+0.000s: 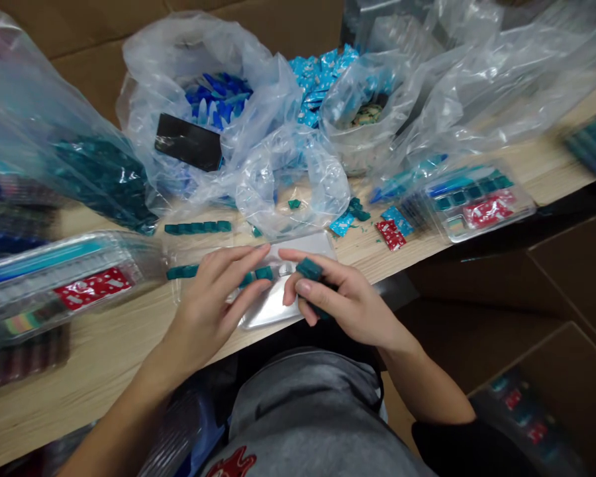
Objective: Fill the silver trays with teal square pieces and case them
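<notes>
My left hand lies over a row of small teal pieces, and the row passes between its forefinger and thumb. My right hand pinches a teal piece between thumb and forefinger, with more teal showing below the thumb. Beneath both hands lies a clear plastic blister tray, partly hidden by my fingers. A separate teal strip rests on the wooden table beyond my left hand.
Clear bags hold blue pieces and dark teal pieces. Light blue packets are heaped at the back. Filled plastic trays sit left and right. A red packet lies nearby. Cardboard lies beyond the table's near edge.
</notes>
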A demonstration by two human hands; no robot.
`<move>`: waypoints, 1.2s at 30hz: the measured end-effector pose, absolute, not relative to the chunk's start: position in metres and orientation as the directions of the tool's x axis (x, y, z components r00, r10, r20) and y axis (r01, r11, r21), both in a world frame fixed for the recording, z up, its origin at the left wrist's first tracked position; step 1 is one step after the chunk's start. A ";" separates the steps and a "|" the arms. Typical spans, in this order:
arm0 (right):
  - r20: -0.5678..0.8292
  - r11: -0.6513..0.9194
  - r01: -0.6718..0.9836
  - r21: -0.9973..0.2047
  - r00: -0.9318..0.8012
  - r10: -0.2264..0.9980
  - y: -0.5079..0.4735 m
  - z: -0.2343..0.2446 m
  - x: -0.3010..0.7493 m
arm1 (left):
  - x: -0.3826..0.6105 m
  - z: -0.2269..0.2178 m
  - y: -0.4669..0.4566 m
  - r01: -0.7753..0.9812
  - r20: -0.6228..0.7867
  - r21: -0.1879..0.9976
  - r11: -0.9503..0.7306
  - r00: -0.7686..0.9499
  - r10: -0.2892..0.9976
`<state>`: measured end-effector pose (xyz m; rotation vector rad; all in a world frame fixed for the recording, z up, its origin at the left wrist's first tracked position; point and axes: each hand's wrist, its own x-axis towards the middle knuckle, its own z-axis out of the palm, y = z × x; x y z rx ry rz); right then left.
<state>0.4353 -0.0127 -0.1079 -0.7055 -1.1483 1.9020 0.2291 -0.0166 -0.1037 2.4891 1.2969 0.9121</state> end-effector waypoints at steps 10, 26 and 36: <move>0.001 -0.077 -0.113 -0.991 -0.574 0.819 -0.019 -0.096 0.439 | 0.254 -0.080 -0.024 0.610 0.482 0.505 -0.611 0.387 0.786; 0.268 0.347 0.055 -0.936 -0.530 0.805 -0.026 -0.098 0.439 | 0.261 -0.090 -0.039 0.367 0.381 0.824 -0.432 0.206 0.901; 0.282 0.299 0.026 -0.954 -0.258 0.924 -0.046 -0.109 0.442 | 0.267 -0.111 -0.080 0.303 0.343 0.879 -0.367 0.132 0.930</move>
